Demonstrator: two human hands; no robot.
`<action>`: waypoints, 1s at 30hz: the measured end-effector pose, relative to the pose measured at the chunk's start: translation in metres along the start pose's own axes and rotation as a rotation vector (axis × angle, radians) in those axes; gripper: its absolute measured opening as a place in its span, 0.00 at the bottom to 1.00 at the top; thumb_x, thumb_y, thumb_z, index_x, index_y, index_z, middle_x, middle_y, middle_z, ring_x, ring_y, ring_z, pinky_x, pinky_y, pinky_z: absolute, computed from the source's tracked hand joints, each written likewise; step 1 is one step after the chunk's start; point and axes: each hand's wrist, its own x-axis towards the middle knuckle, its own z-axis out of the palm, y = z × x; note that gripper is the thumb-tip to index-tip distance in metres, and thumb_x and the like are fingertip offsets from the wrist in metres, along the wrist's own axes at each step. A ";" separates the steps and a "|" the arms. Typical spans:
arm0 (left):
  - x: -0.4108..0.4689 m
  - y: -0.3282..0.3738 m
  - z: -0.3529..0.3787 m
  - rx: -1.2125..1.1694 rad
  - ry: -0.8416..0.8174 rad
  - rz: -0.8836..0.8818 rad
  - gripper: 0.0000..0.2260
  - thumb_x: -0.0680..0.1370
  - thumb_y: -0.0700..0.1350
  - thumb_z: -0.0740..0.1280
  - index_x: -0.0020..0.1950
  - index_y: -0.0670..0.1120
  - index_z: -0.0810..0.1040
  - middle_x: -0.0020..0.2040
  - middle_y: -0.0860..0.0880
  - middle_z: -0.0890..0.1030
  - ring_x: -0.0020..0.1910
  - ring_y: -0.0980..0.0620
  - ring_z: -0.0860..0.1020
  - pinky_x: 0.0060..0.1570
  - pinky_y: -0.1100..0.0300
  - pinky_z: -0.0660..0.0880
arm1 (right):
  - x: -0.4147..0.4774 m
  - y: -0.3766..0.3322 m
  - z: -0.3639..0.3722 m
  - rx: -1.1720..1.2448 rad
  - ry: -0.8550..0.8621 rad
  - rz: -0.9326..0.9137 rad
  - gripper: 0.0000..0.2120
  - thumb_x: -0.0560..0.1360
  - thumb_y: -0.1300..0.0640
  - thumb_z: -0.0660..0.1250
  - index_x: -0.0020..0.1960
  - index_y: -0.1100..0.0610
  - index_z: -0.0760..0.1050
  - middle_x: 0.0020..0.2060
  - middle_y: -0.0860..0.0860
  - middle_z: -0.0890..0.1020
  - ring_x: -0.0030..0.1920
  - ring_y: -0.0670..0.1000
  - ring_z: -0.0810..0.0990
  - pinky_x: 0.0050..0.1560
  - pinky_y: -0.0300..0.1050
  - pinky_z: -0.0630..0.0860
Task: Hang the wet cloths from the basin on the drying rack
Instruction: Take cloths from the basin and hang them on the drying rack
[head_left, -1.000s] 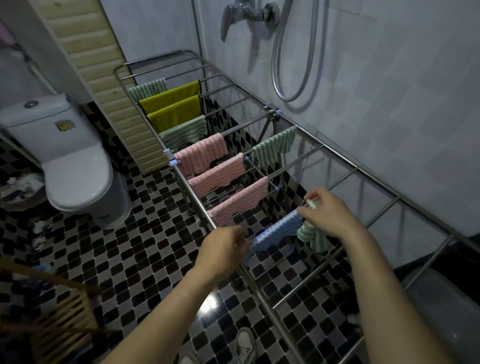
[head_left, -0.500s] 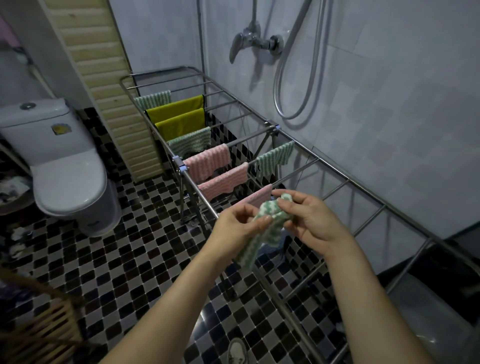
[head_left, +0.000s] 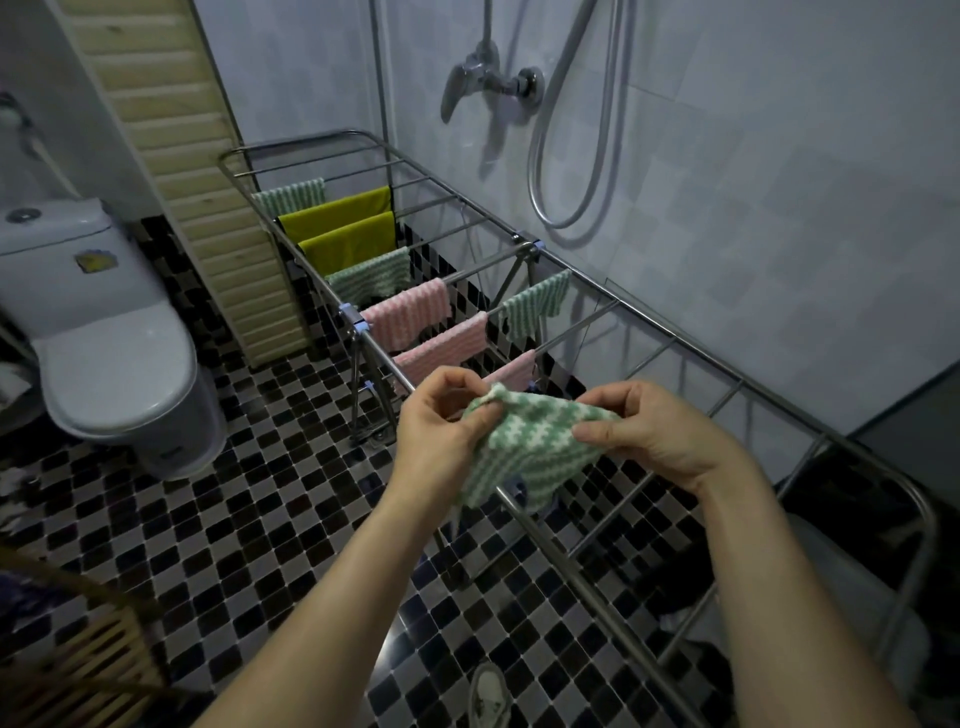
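A green-and-white striped cloth is stretched between both hands above the near rail of the steel drying rack. My left hand pinches its left top corner and my right hand grips its right edge. Several cloths hang on the rack's far bars: green striped, two yellow and pink. One more green cloth hangs on the right side. A blue cloth shows as a sliver below the held one. The basin is a dim grey shape under the rack at lower right.
A white toilet stands at the left on the black-and-white tiled floor. A slatted wooden panel leans behind the rack. Shower tap and hose hang on the wall above. A wooden frame sits at lower left. A shoe is below.
A second ago my hands were laying a blue cloth on a rack bar. They have since taken up the green striped cloth and spread it out flat between them.
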 end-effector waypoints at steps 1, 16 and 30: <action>-0.001 0.001 0.003 0.008 -0.011 0.012 0.10 0.74 0.32 0.70 0.44 0.47 0.77 0.41 0.49 0.81 0.41 0.47 0.81 0.41 0.50 0.81 | -0.002 0.000 -0.003 -0.034 0.030 -0.014 0.10 0.65 0.64 0.75 0.45 0.63 0.80 0.38 0.54 0.84 0.40 0.51 0.83 0.40 0.40 0.80; 0.014 -0.037 0.036 0.404 -0.338 -0.190 0.08 0.74 0.45 0.72 0.52 0.47 0.83 0.49 0.45 0.83 0.49 0.47 0.82 0.54 0.54 0.77 | 0.001 0.005 -0.046 -0.396 -0.016 -0.113 0.09 0.72 0.67 0.69 0.41 0.56 0.73 0.36 0.55 0.76 0.36 0.51 0.77 0.35 0.47 0.74; 0.009 -0.061 0.052 0.682 0.012 0.074 0.09 0.78 0.40 0.66 0.42 0.53 0.76 0.40 0.55 0.78 0.37 0.64 0.75 0.37 0.67 0.74 | 0.034 0.023 -0.118 -0.761 0.039 -0.030 0.06 0.69 0.60 0.74 0.40 0.59 0.77 0.37 0.52 0.80 0.38 0.51 0.77 0.40 0.48 0.73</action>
